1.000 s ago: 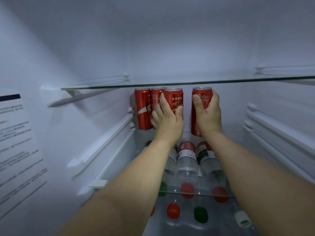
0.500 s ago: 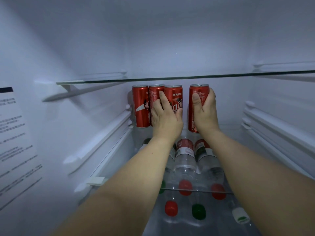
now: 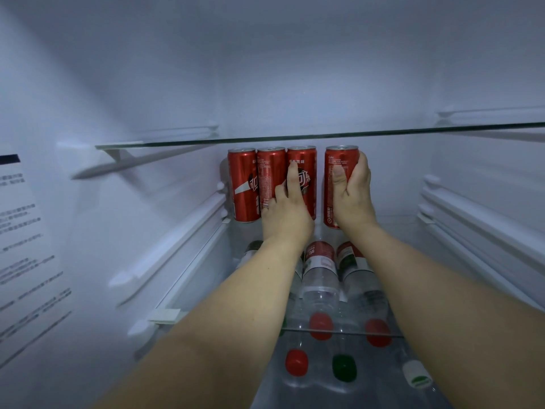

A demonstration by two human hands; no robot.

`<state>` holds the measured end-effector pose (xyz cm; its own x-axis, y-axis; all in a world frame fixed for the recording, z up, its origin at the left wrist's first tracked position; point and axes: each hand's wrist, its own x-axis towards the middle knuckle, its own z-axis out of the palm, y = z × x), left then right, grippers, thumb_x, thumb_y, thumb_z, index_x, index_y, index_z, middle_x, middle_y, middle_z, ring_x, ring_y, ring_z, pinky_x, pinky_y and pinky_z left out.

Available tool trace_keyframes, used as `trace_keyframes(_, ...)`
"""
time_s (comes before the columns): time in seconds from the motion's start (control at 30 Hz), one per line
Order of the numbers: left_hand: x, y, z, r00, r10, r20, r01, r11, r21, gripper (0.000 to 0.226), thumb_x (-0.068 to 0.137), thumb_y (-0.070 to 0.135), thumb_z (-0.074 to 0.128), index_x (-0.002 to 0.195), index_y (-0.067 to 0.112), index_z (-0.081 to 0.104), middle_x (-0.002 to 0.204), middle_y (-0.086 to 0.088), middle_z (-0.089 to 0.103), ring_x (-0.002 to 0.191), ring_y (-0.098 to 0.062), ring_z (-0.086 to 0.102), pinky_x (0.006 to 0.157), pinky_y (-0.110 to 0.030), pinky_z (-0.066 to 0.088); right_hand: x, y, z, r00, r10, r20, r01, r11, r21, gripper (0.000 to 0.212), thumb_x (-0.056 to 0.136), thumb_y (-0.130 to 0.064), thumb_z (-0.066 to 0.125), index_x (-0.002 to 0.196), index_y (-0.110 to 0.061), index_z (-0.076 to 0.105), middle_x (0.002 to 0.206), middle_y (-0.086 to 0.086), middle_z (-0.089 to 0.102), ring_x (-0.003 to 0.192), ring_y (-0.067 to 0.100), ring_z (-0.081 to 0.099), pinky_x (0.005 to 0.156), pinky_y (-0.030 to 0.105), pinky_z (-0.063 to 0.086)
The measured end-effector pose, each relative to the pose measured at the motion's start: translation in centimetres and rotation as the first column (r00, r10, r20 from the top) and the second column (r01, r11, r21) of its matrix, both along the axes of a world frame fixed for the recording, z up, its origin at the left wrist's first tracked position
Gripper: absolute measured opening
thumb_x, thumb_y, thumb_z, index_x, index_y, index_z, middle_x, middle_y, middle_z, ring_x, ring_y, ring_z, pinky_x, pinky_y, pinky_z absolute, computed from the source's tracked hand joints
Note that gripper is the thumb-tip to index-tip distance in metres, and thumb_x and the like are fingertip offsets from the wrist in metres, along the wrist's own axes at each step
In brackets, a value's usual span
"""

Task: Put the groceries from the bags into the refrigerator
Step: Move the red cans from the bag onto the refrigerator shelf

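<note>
Inside the refrigerator, several red soda cans stand upright in a row at the back of a glass shelf [image 3: 342,332]. Three stand tight together: the leftmost can [image 3: 242,184], a second can [image 3: 270,175] and a third can [image 3: 306,172]. My left hand [image 3: 287,211] rests against the front of the second and third cans with straight fingers. A fourth can [image 3: 339,169] stands a small gap to the right, and my right hand [image 3: 352,196] grips it, thumb on the front, fingers round its right side.
Clear water bottles [image 3: 320,276] with red and green caps lie below and in front of the cans. Another glass shelf [image 3: 265,140] runs just above the can tops. Shelf rails line both walls, and a printed label [image 3: 26,231] is on the left wall.
My left hand has straightened its fingers upward against the third can. My right hand still holds the fourth can, which stands slightly farther from the other three.
</note>
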<state>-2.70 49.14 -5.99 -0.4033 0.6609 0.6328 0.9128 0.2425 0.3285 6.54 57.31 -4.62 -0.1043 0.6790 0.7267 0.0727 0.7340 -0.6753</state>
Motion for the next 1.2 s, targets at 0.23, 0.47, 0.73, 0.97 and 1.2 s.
trace_keyframes(0.23, -0.14, -0.34, 0.05, 0.996, -0.065, 0.068, 0.064, 0.998, 0.011, 0.09, 0.093, 0.013, 0.052, 0.153, 0.033, -0.013, 0.137, -0.016, 0.044, 0.102, -0.037, 0.061, 0.086, -0.056, 0.051, -0.45, 0.41, -0.15, 0.995, 0.029, 0.092, -0.021, 0.995, -0.094, 0.063, 0.104, -0.04, 0.035, 0.156, -0.018, 0.006, 0.149, 0.014, 0.028, 0.138, 0.025, 0.029, 0.112, 0.04, 0.025)
trace_keyframes(0.47, -0.09, -0.38, 0.13, 0.995, -0.062, 0.079, 0.06, 0.998, 0.025, 0.087, 0.094, 0.017, 0.051, 0.153, 0.034, -0.011, 0.135, -0.015, 0.047, 0.101, -0.036, 0.062, 0.086, -0.056, 0.051, -0.35, 0.14, -0.06, 0.952, -0.099, 0.288, 0.135, 0.985, -0.108, 0.061, 0.105, -0.035, 0.032, 0.157, -0.02, 0.004, 0.144, 0.014, 0.022, 0.133, 0.029, 0.022, 0.111, 0.04, 0.023)
trace_keyframes(0.73, -0.28, -0.11, -0.06, 0.996, -0.06, 0.073, 0.058, 0.998, 0.027, 0.088, 0.094, 0.017, 0.052, 0.153, 0.034, -0.012, 0.135, -0.015, 0.047, 0.101, -0.035, 0.062, 0.085, -0.056, 0.052, -0.24, -0.05, 0.02, 0.949, -0.103, 0.297, 0.14, 0.984, -0.109, 0.061, 0.105, -0.036, 0.032, 0.156, -0.02, 0.004, 0.143, 0.014, 0.024, 0.133, 0.03, 0.024, 0.11, 0.041, 0.026)
trace_keyframes(0.97, -0.31, -0.08, -0.06, 0.997, -0.056, 0.062, 0.054, 0.998, 0.022, 0.088, 0.094, 0.018, 0.052, 0.154, 0.033, -0.011, 0.138, -0.015, 0.046, 0.102, -0.036, 0.062, 0.085, -0.056, 0.052, -0.19, -0.15, -0.01, 0.949, -0.104, 0.296, 0.142, 0.984, -0.11, 0.06, 0.105, -0.038, 0.032, 0.156, -0.022, 0.005, 0.143, 0.014, 0.024, 0.132, 0.03, 0.025, 0.109, 0.043, 0.027)
trace_keyframes(1.2, -0.37, -0.1, 0.03, 0.998, -0.04, 0.047, 0.039, 0.999, 0.002, 0.087, 0.095, 0.018, 0.051, 0.155, 0.03, -0.011, 0.137, -0.016, 0.046, 0.103, -0.036, 0.062, 0.085, -0.054, 0.052, -0.12, -0.28, 0.11, 0.948, -0.101, 0.301, 0.142, 0.983, -0.12, 0.06, 0.105, -0.037, 0.033, 0.156, -0.022, 0.007, 0.143, 0.014, 0.026, 0.132, 0.031, 0.028, 0.109, 0.043, 0.027)
